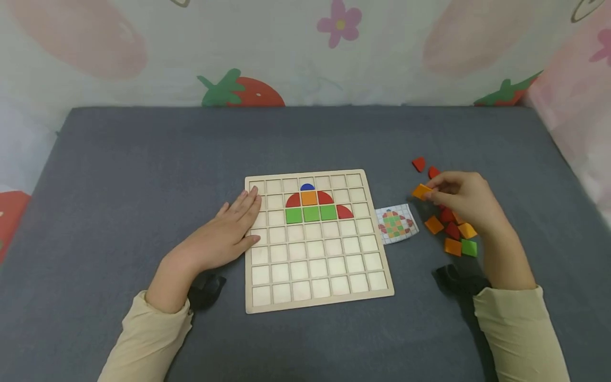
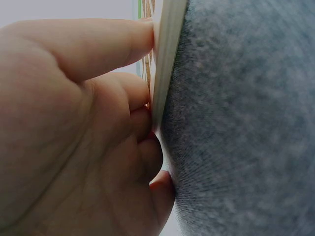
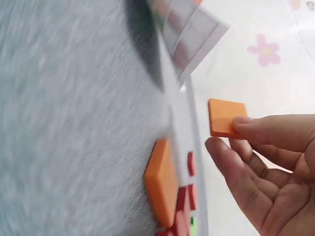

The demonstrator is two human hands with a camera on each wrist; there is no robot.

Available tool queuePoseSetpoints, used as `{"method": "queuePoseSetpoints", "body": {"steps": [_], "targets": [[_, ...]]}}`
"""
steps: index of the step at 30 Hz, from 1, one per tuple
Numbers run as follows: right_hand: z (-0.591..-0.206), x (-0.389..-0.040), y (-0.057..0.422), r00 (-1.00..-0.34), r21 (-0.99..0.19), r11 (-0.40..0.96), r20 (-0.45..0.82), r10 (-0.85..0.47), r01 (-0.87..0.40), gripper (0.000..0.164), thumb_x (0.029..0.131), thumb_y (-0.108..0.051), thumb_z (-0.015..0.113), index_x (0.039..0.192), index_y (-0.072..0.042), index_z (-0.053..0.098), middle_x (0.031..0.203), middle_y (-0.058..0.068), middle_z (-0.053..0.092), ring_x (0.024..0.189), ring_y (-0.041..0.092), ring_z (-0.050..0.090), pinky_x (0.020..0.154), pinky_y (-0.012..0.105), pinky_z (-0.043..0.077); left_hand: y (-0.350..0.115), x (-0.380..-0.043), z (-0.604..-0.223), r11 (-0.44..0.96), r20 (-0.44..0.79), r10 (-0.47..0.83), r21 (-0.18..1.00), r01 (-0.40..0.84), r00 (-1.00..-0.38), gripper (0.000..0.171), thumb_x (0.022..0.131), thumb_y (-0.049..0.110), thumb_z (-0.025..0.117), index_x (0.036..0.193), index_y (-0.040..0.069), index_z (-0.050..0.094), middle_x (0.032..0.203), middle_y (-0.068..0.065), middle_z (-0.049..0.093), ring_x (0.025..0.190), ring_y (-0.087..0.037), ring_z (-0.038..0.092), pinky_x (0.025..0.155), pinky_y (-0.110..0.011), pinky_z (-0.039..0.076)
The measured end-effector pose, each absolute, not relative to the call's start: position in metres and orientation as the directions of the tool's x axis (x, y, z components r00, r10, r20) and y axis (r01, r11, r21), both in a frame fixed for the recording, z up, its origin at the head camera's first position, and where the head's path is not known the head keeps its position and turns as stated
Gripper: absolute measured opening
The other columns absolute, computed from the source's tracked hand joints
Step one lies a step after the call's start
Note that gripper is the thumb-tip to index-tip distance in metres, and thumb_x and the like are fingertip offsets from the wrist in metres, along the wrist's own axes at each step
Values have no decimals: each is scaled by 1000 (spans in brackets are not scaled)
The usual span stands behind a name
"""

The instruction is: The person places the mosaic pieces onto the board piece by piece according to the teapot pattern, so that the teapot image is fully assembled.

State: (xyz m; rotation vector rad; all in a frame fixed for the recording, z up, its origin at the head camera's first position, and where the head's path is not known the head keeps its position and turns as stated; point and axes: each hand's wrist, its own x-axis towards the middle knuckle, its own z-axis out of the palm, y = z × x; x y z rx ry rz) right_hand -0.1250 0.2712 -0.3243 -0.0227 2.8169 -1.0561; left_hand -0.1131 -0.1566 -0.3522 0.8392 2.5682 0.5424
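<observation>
My left hand (image 1: 221, 237) rests with straight fingers on the left edge of a wooden grid board (image 1: 320, 306). In the left wrist view its fingertips touch the board's rim (image 2: 168, 54). My right hand (image 1: 465, 199) pinches an orange square tile (image 3: 224, 117) between thumb and fingers, raised above the loose tiles. On the board's upper rows lie a blue half-round tile (image 1: 307, 187), an orange square (image 1: 308, 198), red quarter-round tiles (image 1: 344, 211) and a row of green squares (image 1: 311, 214). A printed pattern card (image 1: 397, 223) sits by the board's right edge.
Right of the card, under and around my right hand, lie loose orange tiles (image 1: 434, 225), red tiles (image 1: 418, 164) and a green tile (image 1: 469, 248). The table has a grey cloth (image 1: 143, 159). A strawberry-print curtain (image 1: 382, 63) hangs behind its far edge.
</observation>
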Motion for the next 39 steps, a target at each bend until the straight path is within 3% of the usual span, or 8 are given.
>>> {"method": "queuePoseSetpoints", "body": {"steps": [4,15,24,31,39], "targets": [[-321,-122,263,-993,-712,701,-102,-55,35,21,90,-11,65,104,4,64,89,12,66,76,15,65,67,21,51,-156,-115,-353,743,-232,625,469,478,-745,68,99,22,46,149,-5,9,157,-18,-2,143,-31,-3,112,-54,7],[-316,-125,216,-979,-769,635,-71,-189,-67,18,90,-10,65,104,2,65,88,13,62,78,21,64,67,25,51,-156,-115,-355,744,-230,621,475,470,-749,68,99,22,46,149,-5,9,156,-18,-2,143,-31,-3,111,-54,7],[-322,-129,180,-954,-794,597,-84,-288,-110,12,87,-5,66,99,0,66,83,10,66,73,25,63,61,26,51,-153,-116,-353,747,-238,618,476,464,-750,68,99,22,46,149,-4,8,157,-17,-3,143,-30,-4,112,-53,6],[-333,-129,149,-927,-817,565,-116,-357,-116,7,84,-1,67,92,-1,68,81,7,65,71,19,60,62,24,49,-151,-117,-352,747,-233,619,471,470,-750,67,99,22,46,149,-5,9,157,-18,-1,143,-31,-2,112,-54,7],[-337,-129,125,-896,-874,481,-164,-413,-61,6,84,-1,68,90,1,67,82,8,65,70,21,65,66,30,53,-151,-117,-353,739,-220,626,475,478,-748,67,99,21,46,149,-5,10,156,-18,1,143,-32,-1,111,-55,8]]}}
